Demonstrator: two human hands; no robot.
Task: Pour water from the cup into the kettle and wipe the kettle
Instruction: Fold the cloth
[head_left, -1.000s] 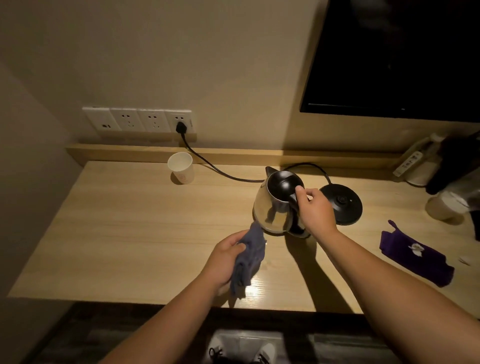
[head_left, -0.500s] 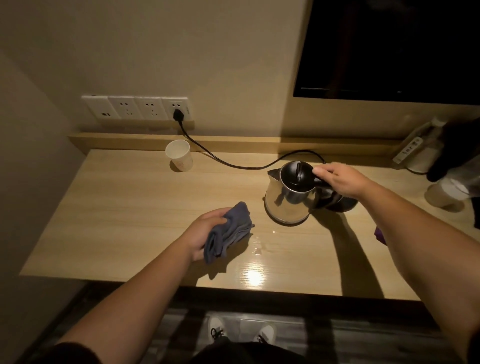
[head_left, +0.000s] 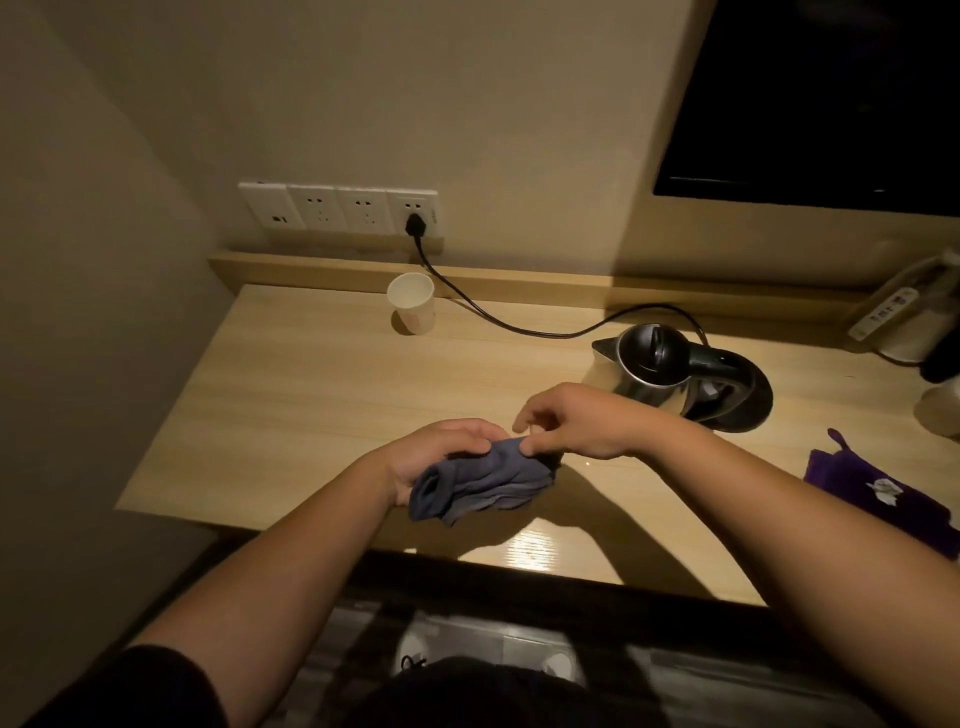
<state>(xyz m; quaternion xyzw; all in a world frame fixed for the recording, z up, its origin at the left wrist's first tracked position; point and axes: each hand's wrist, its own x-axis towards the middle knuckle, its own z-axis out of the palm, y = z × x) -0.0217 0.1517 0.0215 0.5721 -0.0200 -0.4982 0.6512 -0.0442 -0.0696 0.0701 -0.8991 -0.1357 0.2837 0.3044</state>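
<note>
**Hands met over the cloth, kettle parked**

The left hand (head_left: 441, 457) cradled the bunched grey cloth (head_left: 483, 486) above the tabletop (head_left: 311, 395) while the right hand (head_left: 576, 423) pinched its upper edge — a loose pinch could let it drop. The kettle (head_left: 652, 371) sat lidded on its base (head_left: 748, 402), corded — a careless wipe might snag it. The cup (head_left: 411, 302) stood well apart.

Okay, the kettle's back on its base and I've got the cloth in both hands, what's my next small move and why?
Probably set the grey cloth down on the desk. The kettle sits lid shut on its base, neither hand touching it, and the paper cup stands apart by the wall, so pouring and wiping look finished. Your left hand cradles the cloth while your right hand pinches its edge.
</note>
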